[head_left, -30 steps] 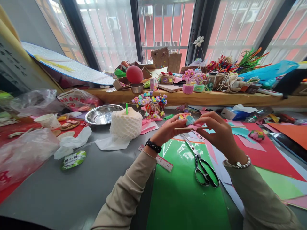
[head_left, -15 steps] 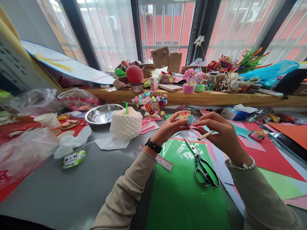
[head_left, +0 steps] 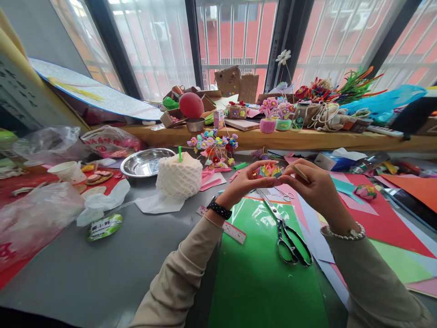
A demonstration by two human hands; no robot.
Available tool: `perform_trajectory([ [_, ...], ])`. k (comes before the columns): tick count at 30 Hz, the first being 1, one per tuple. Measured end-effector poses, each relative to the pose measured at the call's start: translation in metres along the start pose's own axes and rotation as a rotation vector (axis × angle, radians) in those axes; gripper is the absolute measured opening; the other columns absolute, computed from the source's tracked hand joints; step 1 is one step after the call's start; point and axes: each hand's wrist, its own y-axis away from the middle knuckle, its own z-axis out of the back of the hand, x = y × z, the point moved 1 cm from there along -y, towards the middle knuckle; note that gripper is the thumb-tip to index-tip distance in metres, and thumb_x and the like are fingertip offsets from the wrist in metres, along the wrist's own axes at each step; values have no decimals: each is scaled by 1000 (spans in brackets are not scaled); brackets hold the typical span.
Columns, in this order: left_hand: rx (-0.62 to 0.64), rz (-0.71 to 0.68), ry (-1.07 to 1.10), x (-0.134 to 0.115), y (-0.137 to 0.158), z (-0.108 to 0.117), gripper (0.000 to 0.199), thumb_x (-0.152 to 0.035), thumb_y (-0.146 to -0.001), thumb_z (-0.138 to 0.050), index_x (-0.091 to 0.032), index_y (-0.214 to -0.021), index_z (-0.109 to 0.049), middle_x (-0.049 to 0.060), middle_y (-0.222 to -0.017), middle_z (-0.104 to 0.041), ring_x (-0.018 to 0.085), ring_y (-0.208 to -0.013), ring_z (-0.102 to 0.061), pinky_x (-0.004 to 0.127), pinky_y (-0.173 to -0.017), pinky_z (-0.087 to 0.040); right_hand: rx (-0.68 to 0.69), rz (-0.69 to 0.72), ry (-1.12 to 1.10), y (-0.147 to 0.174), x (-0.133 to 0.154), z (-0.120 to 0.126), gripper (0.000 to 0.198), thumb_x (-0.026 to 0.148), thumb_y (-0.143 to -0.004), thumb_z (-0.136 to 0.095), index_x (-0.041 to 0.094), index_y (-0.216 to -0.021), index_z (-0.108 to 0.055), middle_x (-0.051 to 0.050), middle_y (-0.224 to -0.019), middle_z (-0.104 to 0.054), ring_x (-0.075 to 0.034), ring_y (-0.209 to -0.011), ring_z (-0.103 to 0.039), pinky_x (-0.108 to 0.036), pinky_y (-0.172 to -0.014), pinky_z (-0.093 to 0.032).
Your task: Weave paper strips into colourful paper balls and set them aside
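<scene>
My left hand [head_left: 244,176] is closed around a small folded paper flower [head_left: 269,170] with yellow, pink and blue petals. From the right, my right hand [head_left: 309,182] touches the flower's edge with thumb and fingertips, while a thin wooden stick [head_left: 300,173] is tucked between its fingers. Below both hands, large black-handled scissors [head_left: 286,234] lie on a glossy green sheet [head_left: 259,278]. A smaller pair of scissors [head_left: 286,195] rests just under the flower. The underside of the flower is hidden by my fingers.
Left of my hands stand a netted white coconut [head_left: 179,176] with a green straw and a steel plate [head_left: 146,159]. A pink-printed ruler [head_left: 234,232] lies by my left wrist. Coloured paper [head_left: 382,218] and another paper flower [head_left: 365,192] are at right. Crafts crowd the wooden ledge [head_left: 246,142].
The flower has turned and shifted slightly right in my left hand. My right fingers have moved closer around its edge, and the stick now points up instead of down-left. The small scissors have become visible.
</scene>
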Motion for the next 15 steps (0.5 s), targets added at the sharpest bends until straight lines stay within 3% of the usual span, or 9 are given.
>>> perform_trajectory([
  [4, 7, 0, -76, 0, 1, -2, 57, -22, -60, -70, -21, -112, -46, 5, -96, -57, 13, -79, -56, 28, -73, -44, 3, -4, 12, 0, 1, -2, 14, 33, -77, -55, 20, -71, -60, -1, -70, -53, -10, -55, -45, -24, -47, -35],
  [9, -55, -28, -113, 4, 0, -2, 53, -23, -60, -70, -20, -108, -46, 3, -89, -54, 10, -73, -54, 24, -66, -43, 37, -5, -22, -1, 1, -1, 16, 33, -78, -53, 19, -71, -58, -2, -71, -53, -12, -61, -49, -24, -52, -38],
  [15, -27, -37, -63, 1, 1, -2, 55, -21, -62, -68, -20, -112, -45, 5, -94, -54, 12, -79, -54, 25, -72, -43, -18, -11, -25, -1, -3, 3, 16, 29, -80, -50, 20, -69, -57, -2, -71, -54, -13, -64, -51, -26, -56, -40],
])
